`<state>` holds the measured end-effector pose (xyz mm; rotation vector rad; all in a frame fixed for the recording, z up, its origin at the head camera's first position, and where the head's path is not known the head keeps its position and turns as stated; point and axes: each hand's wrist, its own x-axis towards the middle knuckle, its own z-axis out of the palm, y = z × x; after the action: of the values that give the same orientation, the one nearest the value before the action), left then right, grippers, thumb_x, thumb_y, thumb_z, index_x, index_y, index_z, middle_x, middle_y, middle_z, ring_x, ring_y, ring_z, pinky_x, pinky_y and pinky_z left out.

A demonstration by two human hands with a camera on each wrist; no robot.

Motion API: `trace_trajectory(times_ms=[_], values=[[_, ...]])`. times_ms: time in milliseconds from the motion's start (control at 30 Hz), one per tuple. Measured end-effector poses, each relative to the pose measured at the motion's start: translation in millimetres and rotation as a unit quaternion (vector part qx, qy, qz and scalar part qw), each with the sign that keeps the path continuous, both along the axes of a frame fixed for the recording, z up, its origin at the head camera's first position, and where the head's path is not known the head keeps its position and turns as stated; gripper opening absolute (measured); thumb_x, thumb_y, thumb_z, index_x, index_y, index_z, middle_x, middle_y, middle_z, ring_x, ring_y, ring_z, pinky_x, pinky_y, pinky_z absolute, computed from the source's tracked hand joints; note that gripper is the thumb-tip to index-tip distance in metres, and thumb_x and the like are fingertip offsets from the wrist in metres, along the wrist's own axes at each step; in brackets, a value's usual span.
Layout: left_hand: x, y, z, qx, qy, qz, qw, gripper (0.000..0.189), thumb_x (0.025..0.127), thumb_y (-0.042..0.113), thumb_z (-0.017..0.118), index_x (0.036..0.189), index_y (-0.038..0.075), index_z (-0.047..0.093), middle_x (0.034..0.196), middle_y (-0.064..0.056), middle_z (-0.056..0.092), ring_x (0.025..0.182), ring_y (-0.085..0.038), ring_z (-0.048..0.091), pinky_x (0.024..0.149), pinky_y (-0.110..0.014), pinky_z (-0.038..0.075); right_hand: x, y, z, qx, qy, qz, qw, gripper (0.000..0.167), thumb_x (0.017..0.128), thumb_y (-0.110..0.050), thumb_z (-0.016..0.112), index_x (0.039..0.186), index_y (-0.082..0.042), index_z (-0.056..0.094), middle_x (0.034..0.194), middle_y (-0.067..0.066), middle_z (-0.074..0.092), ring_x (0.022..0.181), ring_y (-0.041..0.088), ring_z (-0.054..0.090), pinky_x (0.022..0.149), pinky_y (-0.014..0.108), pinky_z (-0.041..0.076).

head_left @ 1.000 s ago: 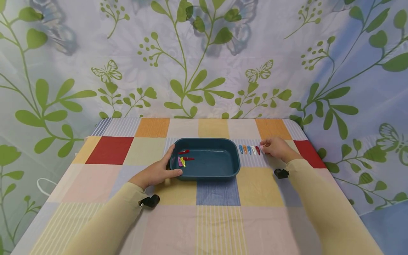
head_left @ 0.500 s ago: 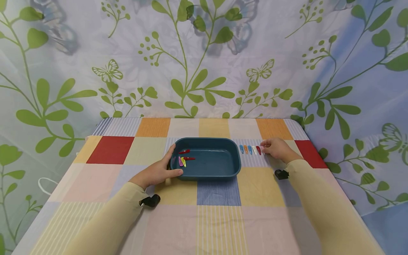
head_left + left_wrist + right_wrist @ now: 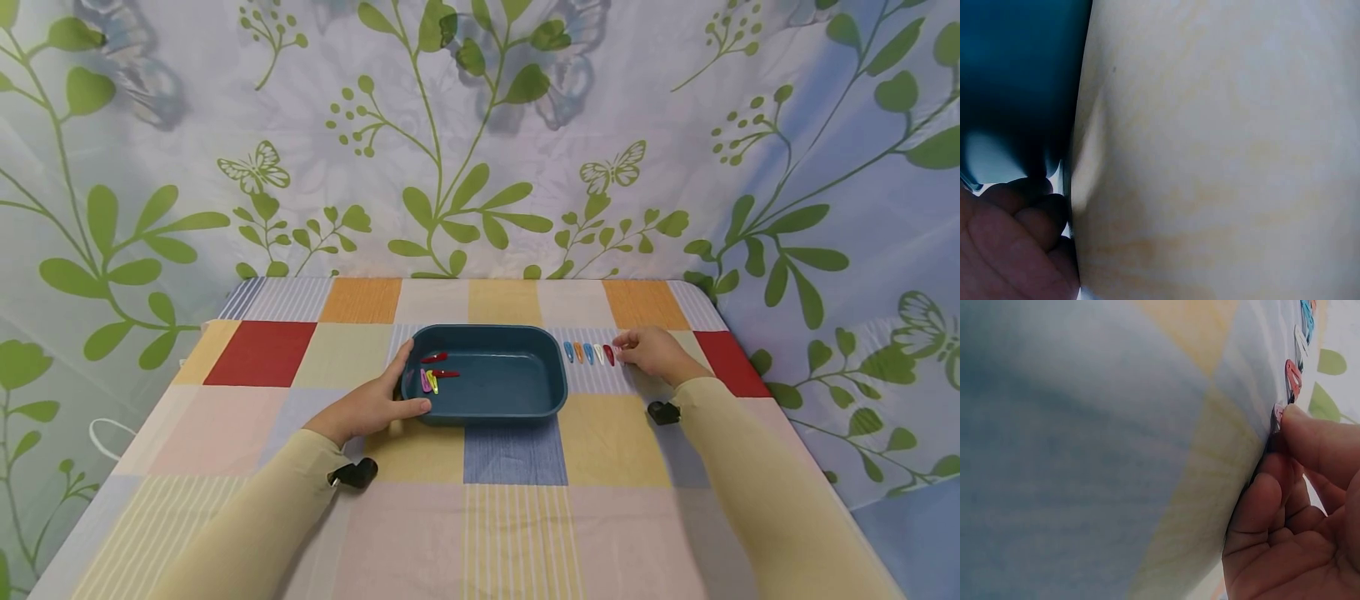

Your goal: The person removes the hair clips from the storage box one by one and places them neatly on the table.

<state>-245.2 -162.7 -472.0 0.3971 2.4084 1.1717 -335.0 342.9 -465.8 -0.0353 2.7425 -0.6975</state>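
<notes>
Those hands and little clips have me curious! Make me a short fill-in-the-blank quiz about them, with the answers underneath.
1. The left hand holds a tray where exactly two clips share the colour ____.
2. On the tablecloth, the orange clip has neighbouring clips that are both ____.
3. The right hand touches the last visible clip in that row, which is ____.

Missing words: red; blue; pink.

Long plain cream sleeves (image 3: 258, 512), a small rounded black device (image 3: 360, 473) at each cuff
</notes>
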Motion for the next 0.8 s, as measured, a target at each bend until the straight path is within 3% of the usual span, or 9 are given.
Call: trace_trajectory(times_ms=[667,800], values=[[0.0,1.5,1.4,0.001,-0.005,0.002,1.0000,0.112,0.096,0.053,0.072,0.167,0.041,-0.014,0.178,-0.012,0.011,0.159,-0.042,0.024,0.124,-0.065,0.029,5.8,5.4,1.8,0.006,-0.013,-0.001,0.9999,0.048,0.106,-0.023,0.064,0.148,-0.002,0.059,0.143,0.029,0.060,0.135,0.046,0.052,0.117,0.062,0.040],[-0.1,1.7,1.1,-0.003,-0.006,0.003,1.0000,0.112,0.096,0.054,0.072,0.167,0.042,-0.014,0.177,-0.012,0.012,0.159,-0.041,0.025,0.124,-0.065,0.030,5.7,7.3,2.0,-0.001,-0.014,-0.001,0.9999,0.048,0.104,-0.023,0.065,0.147,-0.002,0.060,0.141,0.029,0.062,0.130,0.045,0.055,0.115,0.061,0.042]])
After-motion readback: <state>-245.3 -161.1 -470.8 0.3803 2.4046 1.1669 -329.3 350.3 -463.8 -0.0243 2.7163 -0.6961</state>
